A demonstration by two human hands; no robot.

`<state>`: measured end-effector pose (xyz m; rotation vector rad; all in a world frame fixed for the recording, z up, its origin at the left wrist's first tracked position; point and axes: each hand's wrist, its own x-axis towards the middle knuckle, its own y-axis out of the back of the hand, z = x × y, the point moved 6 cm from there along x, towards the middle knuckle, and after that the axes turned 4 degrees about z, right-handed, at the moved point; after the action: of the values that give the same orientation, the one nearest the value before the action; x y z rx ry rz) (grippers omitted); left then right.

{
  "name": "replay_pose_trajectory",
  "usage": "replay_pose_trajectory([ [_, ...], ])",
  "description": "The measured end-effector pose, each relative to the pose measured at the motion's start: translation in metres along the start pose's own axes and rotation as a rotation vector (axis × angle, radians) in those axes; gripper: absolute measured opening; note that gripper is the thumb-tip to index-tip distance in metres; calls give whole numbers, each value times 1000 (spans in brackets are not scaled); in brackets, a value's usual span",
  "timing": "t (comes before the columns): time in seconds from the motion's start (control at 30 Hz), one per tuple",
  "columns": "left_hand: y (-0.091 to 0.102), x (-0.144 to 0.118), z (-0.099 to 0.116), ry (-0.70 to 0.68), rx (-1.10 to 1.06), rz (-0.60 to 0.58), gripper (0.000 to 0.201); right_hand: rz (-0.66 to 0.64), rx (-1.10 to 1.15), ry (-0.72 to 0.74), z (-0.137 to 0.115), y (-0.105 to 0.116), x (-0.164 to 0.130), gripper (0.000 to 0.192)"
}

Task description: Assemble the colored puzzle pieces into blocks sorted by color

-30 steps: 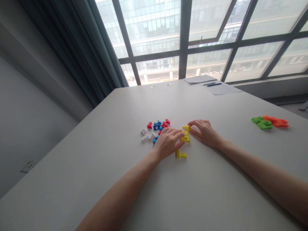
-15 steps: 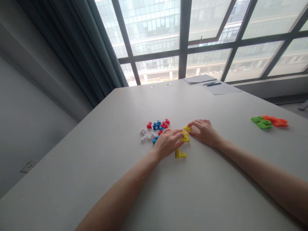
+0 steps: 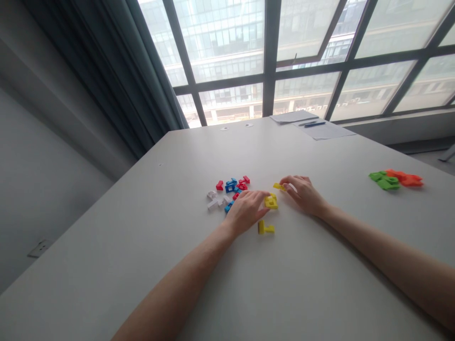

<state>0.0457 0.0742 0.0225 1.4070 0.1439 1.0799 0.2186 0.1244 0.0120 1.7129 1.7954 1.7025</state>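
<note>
The table (image 3: 305,284) is a plain pale grey, unpatterned. Three small pieces near the hands are bright yellow: one (image 3: 271,202) at the left hand's (image 3: 245,210) fingertips, one (image 3: 279,186) at the right hand's (image 3: 304,194) fingertips, and one (image 3: 265,228) lying closer to the person. Beyond the left hand sits a mixed scatter of red pieces (image 3: 244,180), blue pieces (image 3: 232,184) and white pieces (image 3: 215,201). Far to the right lie green pieces (image 3: 383,180) beside orange pieces (image 3: 405,178). The sheets of paper (image 3: 325,130) are white, with a dark blue pen (image 3: 314,124) on them. The curtain (image 3: 117,71) is dark grey-teal, and the window frame (image 3: 270,57) dark grey.
</note>
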Motion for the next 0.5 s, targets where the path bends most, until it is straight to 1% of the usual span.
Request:
replay_pose_trajectory([
  [0.13, 0, 0, -1, 9, 19, 3, 30, 6, 4, 11, -1, 1, 0, 28],
  [0.33, 1, 0, 0, 12, 19, 5, 31, -19, -1, 20, -3, 0, 0, 20],
  [0.5, 0, 0, -2, 30, 45, 7, 31, 23, 29, 53, -12, 6, 0, 17],
])
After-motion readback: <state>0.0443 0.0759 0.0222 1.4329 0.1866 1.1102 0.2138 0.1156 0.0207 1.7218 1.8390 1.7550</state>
